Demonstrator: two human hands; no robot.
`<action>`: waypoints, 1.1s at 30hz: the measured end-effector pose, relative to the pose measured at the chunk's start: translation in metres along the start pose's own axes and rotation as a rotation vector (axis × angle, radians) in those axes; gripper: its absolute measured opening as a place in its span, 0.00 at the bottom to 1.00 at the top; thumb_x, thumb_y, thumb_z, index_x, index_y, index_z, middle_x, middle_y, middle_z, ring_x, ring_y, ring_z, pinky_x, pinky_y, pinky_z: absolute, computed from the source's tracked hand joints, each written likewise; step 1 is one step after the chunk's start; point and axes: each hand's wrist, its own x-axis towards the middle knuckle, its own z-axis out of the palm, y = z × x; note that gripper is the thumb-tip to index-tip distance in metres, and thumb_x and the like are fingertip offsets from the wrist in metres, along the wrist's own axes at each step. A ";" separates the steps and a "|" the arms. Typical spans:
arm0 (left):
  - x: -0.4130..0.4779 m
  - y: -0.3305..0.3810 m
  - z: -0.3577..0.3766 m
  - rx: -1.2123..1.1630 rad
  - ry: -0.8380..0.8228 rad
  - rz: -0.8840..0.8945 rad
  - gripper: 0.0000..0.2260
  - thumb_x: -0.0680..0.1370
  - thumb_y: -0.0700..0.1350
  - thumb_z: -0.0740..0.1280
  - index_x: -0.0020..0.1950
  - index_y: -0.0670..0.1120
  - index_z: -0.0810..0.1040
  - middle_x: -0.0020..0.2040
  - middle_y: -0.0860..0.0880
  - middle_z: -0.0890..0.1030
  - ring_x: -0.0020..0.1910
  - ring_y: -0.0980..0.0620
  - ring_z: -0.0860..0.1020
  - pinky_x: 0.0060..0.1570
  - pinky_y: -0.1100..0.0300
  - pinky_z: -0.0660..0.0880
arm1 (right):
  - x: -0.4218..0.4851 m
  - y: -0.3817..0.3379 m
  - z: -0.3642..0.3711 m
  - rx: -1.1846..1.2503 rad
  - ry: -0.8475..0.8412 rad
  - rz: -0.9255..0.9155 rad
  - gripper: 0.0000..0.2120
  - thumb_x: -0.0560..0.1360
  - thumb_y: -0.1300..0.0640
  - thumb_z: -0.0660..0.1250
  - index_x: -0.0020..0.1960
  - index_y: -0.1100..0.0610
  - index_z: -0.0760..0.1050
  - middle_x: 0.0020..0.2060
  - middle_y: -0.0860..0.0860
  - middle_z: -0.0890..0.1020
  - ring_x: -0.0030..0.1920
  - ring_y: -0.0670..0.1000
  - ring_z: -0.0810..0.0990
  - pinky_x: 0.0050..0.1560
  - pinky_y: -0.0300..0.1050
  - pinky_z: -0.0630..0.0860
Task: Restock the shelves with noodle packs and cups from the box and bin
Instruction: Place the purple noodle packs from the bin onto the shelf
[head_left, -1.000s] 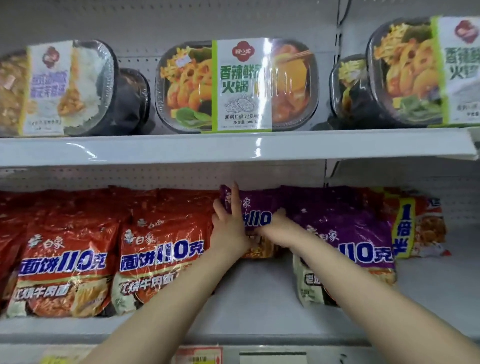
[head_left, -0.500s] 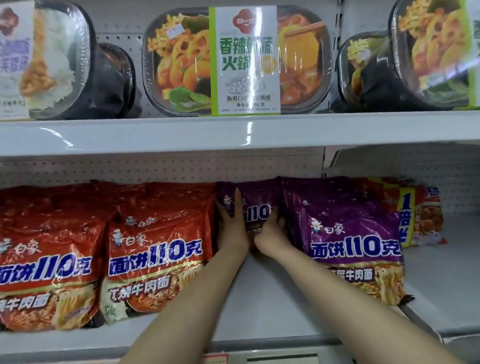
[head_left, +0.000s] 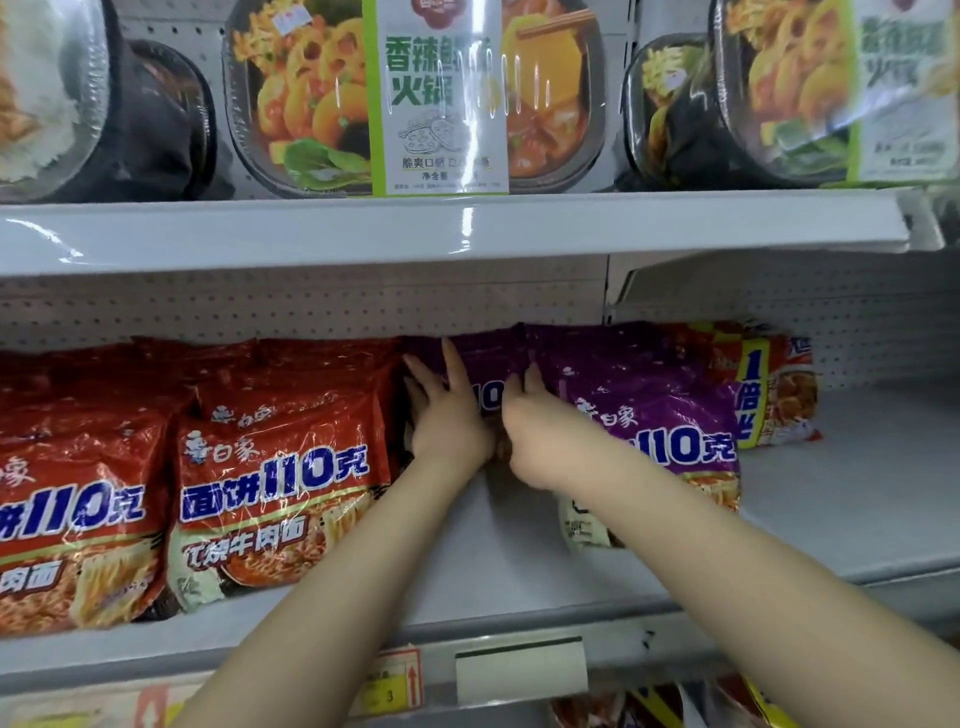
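1. Step in hand: seating a purple noodle pack (head_left: 480, 364) at the back of the middle shelf (head_left: 519, 545), in the gap between the red noodle packs (head_left: 280, 467) and the front purple noodle pack (head_left: 660, 431).
2. The left hand (head_left: 447, 415) lies flat on the face of the pack with its fingers straight and spread, pressing it toward the pegboard back wall (head_left: 311, 306).
3. The right hand (head_left: 540, 431) rests on the pack's right lower part, just beside the left hand; its fingers bend over the wrapper, but whether they pinch it or only push I cannot tell.
4. The pack stands nearly upright, deep in the shelf, with its left side against the red row and its right side against the other purple packs. The shelf floor in front of it is bare up to the front edge.
5. At the right end of the purple row an orange-and-yellow noodle pack (head_left: 763, 384) leans near the back. Hot-pot bowls (head_left: 415, 98) sit on the upper shelf (head_left: 467, 228).
6. My judgement: this placement is nearly done. The next move calls for letting go without toppling the pack, drawing both hands back over the front edge, and fetching another pack for the bare space in front.
7. The box and bin are not in view.
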 end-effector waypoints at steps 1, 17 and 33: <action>-0.004 0.006 -0.008 -0.046 -0.021 0.021 0.50 0.76 0.47 0.71 0.78 0.49 0.30 0.77 0.35 0.31 0.78 0.34 0.38 0.75 0.43 0.51 | -0.012 0.007 -0.010 0.002 0.060 -0.024 0.40 0.76 0.66 0.64 0.80 0.62 0.42 0.79 0.60 0.42 0.74 0.61 0.63 0.68 0.53 0.69; -0.213 0.181 0.093 -0.213 0.115 0.816 0.20 0.76 0.51 0.65 0.68 0.50 0.76 0.60 0.51 0.81 0.57 0.45 0.76 0.53 0.51 0.73 | -0.239 0.257 0.087 0.088 0.463 0.533 0.42 0.72 0.37 0.63 0.79 0.55 0.55 0.79 0.57 0.54 0.78 0.59 0.56 0.74 0.59 0.60; -0.378 0.028 0.479 0.255 -1.143 0.475 0.26 0.78 0.57 0.60 0.74 0.47 0.67 0.69 0.46 0.74 0.68 0.45 0.72 0.62 0.54 0.73 | -0.378 0.337 0.478 0.576 -0.495 1.096 0.18 0.76 0.48 0.65 0.64 0.53 0.73 0.56 0.54 0.82 0.57 0.57 0.81 0.57 0.46 0.77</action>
